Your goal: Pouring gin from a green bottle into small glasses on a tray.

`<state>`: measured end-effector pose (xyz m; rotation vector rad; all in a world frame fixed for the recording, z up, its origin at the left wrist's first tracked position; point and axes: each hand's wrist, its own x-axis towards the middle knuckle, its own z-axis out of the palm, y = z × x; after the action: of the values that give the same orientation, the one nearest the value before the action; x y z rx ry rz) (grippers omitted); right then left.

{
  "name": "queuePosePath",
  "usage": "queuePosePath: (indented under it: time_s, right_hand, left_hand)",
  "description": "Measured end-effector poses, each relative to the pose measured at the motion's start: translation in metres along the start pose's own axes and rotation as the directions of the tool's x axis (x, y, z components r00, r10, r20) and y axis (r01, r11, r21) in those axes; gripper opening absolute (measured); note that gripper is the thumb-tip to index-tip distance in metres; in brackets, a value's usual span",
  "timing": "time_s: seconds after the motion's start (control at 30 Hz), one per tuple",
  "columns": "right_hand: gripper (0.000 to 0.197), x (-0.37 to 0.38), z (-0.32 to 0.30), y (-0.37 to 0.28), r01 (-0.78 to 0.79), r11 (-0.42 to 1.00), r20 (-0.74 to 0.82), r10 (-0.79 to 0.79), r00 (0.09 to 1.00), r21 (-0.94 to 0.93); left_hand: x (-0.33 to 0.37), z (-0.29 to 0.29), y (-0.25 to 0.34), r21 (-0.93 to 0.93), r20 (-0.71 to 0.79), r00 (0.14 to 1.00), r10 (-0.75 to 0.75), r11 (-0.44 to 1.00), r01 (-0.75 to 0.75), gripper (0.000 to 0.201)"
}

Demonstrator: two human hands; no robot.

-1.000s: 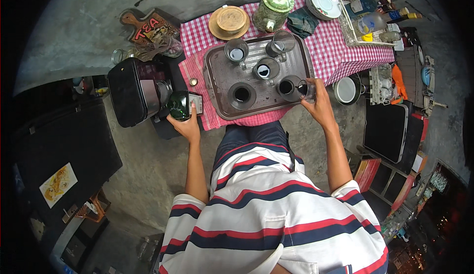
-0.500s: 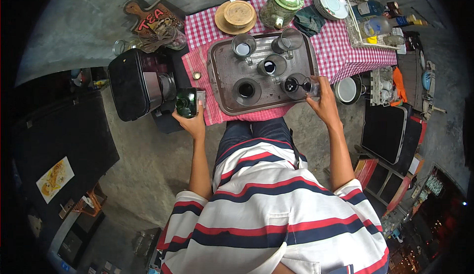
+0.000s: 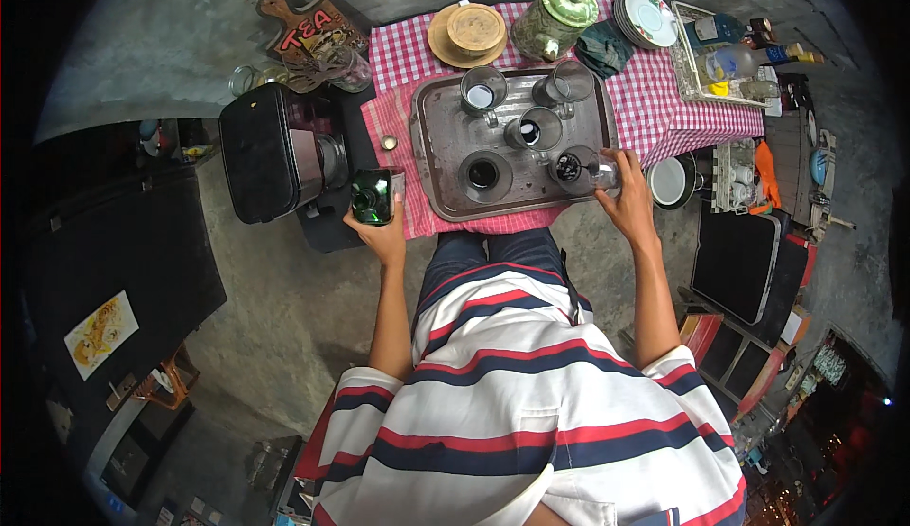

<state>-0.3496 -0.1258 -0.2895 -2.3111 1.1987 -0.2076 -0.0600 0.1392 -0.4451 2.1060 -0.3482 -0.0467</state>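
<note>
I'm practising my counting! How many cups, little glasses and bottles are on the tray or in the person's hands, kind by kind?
Glass cups on the tray: 5
Small clear glass in the right hand: 1
Green bottle in the left hand: 1
Total: 7

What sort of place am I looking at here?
Perhaps a home kitchen or small café's drinks corner: glass mugs of dark liquid stand on a tray, with a green lidded pot and stacked plates behind it.
</note>
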Motion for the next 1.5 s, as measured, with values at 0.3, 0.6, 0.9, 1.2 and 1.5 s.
queuePosePath:
  time_s: [0.3,0.6,0.9,1.2,1.5]
  right_hand:
    - [0.068,-0.005,-0.001,-0.009,-0.030,0.997,-0.062,0.025,0.998,-0.072]
    - [0.069,-0.001,-0.044,-0.039,0.065,0.991,-0.183,-0.085,0.980,-0.113]
    - [0.066,-0.011,-0.096,-0.068,0.180,0.970,-0.316,-0.224,0.922,-0.161]
    - [0.068,-0.012,-0.104,-0.076,0.181,0.941,-0.215,-0.247,0.945,-0.286]
    - [0.064,-0.001,-0.097,-0.066,0.168,0.899,-0.063,-0.210,0.976,-0.403]
  left_hand:
    - [-0.001,0.003,0.001,0.005,0.005,1.000,0.011,1.000,-0.011,0.076]
    - [0.001,0.004,0.001,-0.048,0.002,1.000,0.010,0.999,-0.010,0.076]
    - [0.002,0.006,0.005,-0.063,-0.003,1.000,0.030,0.998,-0.031,0.073]
    - [0.002,0.007,0.001,-0.064,0.020,1.000,0.011,0.998,-0.010,0.071]
    - [0.003,0.007,0.000,-0.118,-0.009,0.997,0.071,0.990,-0.071,0.073]
